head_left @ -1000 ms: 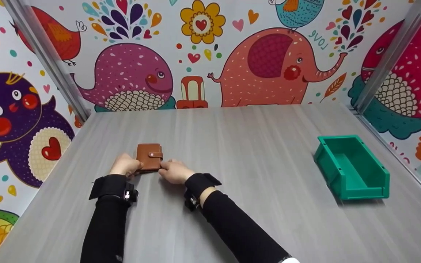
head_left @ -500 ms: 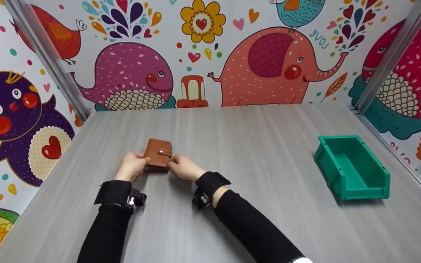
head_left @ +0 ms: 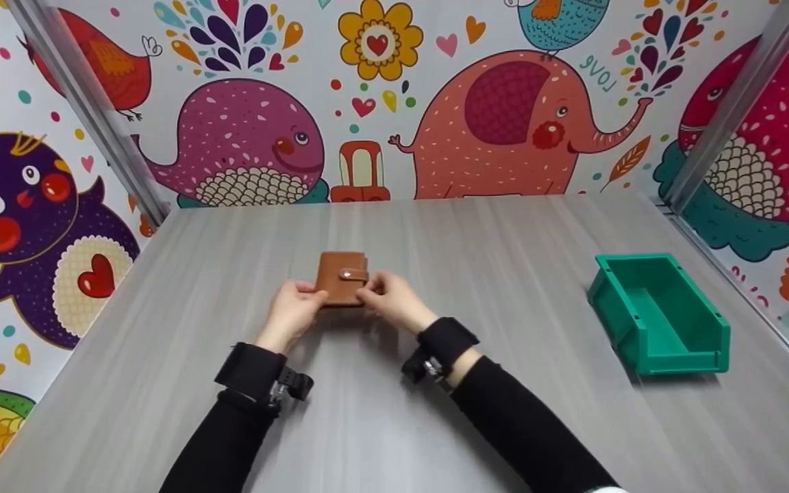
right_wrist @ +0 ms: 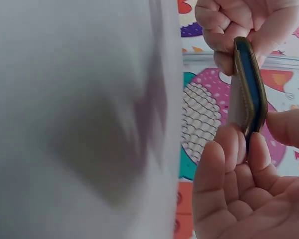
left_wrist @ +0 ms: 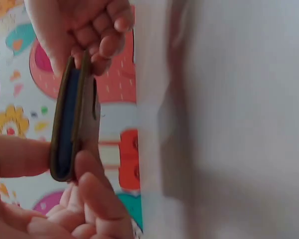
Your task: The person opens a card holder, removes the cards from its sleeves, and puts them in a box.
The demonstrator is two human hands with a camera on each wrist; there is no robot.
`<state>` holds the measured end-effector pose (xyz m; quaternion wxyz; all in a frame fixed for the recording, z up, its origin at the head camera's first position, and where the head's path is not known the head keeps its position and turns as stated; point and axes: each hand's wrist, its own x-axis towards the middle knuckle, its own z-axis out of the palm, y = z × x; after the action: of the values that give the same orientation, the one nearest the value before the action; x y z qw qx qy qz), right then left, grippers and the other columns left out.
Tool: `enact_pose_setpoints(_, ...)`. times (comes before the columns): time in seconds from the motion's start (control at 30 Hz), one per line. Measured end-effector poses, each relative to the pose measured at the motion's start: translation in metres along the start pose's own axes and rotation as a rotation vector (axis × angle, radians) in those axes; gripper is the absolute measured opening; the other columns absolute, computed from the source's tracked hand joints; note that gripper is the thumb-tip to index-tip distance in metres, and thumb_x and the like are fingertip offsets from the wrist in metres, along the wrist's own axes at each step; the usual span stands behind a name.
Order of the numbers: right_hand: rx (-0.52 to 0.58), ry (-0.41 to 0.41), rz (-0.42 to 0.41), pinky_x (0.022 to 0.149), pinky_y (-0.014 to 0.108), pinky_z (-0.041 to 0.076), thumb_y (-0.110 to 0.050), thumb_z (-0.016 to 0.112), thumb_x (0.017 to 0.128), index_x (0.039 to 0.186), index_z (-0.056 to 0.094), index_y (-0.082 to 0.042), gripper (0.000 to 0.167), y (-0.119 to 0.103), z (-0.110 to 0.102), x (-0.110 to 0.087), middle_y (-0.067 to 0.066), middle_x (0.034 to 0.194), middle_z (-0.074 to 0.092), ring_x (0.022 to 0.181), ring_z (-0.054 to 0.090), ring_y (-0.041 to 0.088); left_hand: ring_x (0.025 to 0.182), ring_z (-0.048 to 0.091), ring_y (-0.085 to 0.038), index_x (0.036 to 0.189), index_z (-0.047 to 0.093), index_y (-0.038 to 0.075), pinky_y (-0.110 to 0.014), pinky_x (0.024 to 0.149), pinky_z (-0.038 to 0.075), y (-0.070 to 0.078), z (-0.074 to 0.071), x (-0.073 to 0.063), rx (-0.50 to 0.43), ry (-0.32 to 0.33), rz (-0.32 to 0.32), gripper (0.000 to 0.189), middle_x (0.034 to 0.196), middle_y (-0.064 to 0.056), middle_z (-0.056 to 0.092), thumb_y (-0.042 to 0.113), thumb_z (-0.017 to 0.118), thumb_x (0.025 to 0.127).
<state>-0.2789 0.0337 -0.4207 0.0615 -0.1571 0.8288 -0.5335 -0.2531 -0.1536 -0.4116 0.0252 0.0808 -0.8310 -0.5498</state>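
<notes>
Black sleeves (head_left: 213,441) are leading to the left hand (head_left: 292,308) and right hand (head_left: 396,300), whose thumbs and fingers are pinching the brown wallet (head_left: 334,274) near its closer corners, just above the table (head_left: 367,431). It is risking a tilt or drop should either pinch loosen. Beyond, a patterned wall (head_left: 394,130) is standing.

Back wall (head_left: 430,19), toward its right edge: the word "LOVE" (head_left: 597,74), mirror-reversed. Right wall (head_left: 772,257), near its lower edge: small pink marks (head_left: 749,286), illegible.

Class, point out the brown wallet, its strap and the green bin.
Brown wallet (head_left: 335,283): head view, on its cover.
Strap (head_left: 356,274): head view, beside the snap.
Green bin (head_left: 681,363): head view, front wall.
</notes>
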Motion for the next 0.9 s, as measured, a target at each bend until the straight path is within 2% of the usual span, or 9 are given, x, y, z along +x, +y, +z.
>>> enact_pose_setpoints(0.1, 0.000, 0.016, -0.020, 0.058, 0.024, 0.049, -0.013, 0.065, 0.094, 0.089, 0.057, -0.004, 0.013, 0.003, -0.016, -0.009, 0.001, 0.077, 0.061, 0.066, 0.058, 0.013, 0.077, 0.062, -0.032, 0.112, 0.051, -0.013, -0.027, 0.061, 0.047, 0.006, 0.012, -0.005, 0.011, -0.013, 0.056, 0.029, 0.104, -0.030, 0.064, 0.005, 0.061, 0.093)
enact_pose_setpoints(0.23, -0.023, 0.031, -0.031, 0.066, 0.035, 0.055, -0.014, 0.066, 0.094, 0.092, 0.057, -0.004, 0.014, 0.005, -0.037, -0.021, 0.003, 0.080, 0.062, 0.068, 0.059, 0.012, 0.086, 0.064, -0.035, 0.111, 0.051, -0.012, -0.036, 0.072, 0.052, 0.013, 0.028, -0.011, 0.030, -0.032, 0.122, 0.028, 0.102, -0.028, 0.065, 0.006, 0.062, 0.092)
enact_pose_setpoints(0.33, -0.028, 0.036, -0.053, 0.072, 0.045, 0.056, -0.012, 0.066, 0.094, 0.092, 0.057, -0.002, 0.014, 0.008, -0.050, -0.030, 0.005, 0.081, 0.063, 0.072, 0.062, 0.018, 0.091, 0.064, -0.036, 0.109, 0.051, -0.011, -0.042, 0.078, 0.052, 0.019, 0.040, -0.015, 0.031, -0.050, 0.166, 0.027, 0.101, -0.027, 0.065, 0.006, 0.063, 0.092)
enact_pose_setpoints(0.47, -0.031, 0.032, -0.078, 0.074, 0.049, 0.055, -0.012, 0.065, 0.095, 0.091, 0.056, -0.002, 0.014, 0.014, -0.066, -0.041, 0.007, 0.082, 0.063, 0.078, 0.065, 0.029, 0.090, 0.064, -0.035, 0.107, 0.051, -0.009, -0.043, 0.078, 0.052, 0.026, 0.055, -0.020, 0.038, -0.070, 0.215, 0.024, 0.098, -0.024, 0.065, 0.005, 0.063, 0.091)
enact_pose_setpoints(0.6, -0.035, 0.031, -0.084, 0.072, 0.046, 0.056, -0.012, 0.065, 0.095, 0.091, 0.055, -0.001, 0.016, 0.022, -0.079, -0.051, 0.007, 0.082, 0.064, 0.078, 0.065, 0.033, 0.087, 0.064, -0.032, 0.105, 0.052, -0.008, -0.042, 0.077, 0.052, 0.031, 0.068, -0.025, 0.045, -0.098, 0.241, 0.022, 0.096, -0.021, 0.064, 0.004, 0.063, 0.091)
enact_pose_setpoints(0.77, -0.063, 0.031, -0.060, 0.067, 0.036, 0.055, -0.012, 0.066, 0.095, 0.092, 0.055, -0.001, 0.016, 0.032, -0.093, -0.062, 0.006, 0.080, 0.062, 0.072, 0.063, 0.020, 0.088, 0.064, -0.031, 0.106, 0.053, -0.009, -0.040, 0.079, 0.053, 0.035, 0.081, -0.032, 0.058, -0.150, 0.258, 0.022, 0.096, -0.020, 0.064, 0.003, 0.063, 0.090)
enact_pose_setpoints(0.9, -0.070, 0.019, -0.041, 0.066, 0.033, 0.054, -0.011, 0.065, 0.094, 0.092, 0.055, -0.001, 0.015, 0.036, -0.103, -0.070, 0.005, 0.081, 0.062, 0.069, 0.061, 0.014, 0.088, 0.065, -0.031, 0.107, 0.054, -0.010, -0.039, 0.079, 0.054, 0.037, 0.089, -0.037, 0.087, -0.194, 0.261, 0.025, 0.097, -0.020, 0.065, 0.003, 0.065, 0.089)
